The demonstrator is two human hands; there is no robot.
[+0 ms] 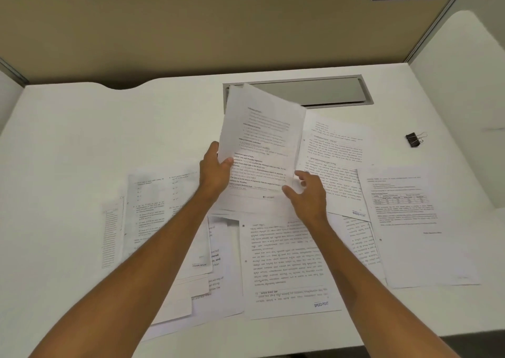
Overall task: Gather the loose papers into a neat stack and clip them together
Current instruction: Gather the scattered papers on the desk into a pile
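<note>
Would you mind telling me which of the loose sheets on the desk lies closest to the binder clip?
The sheet with the small table, at the far right. It lies flat, nearest the binder clip; the other sheets lie further left.

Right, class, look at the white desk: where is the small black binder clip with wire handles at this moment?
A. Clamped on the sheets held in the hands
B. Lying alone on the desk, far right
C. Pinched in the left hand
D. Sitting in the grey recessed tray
B: the small black binder clip lies alone on the bare white desk, right of the scattered printed papers, touching neither hand.
</note>
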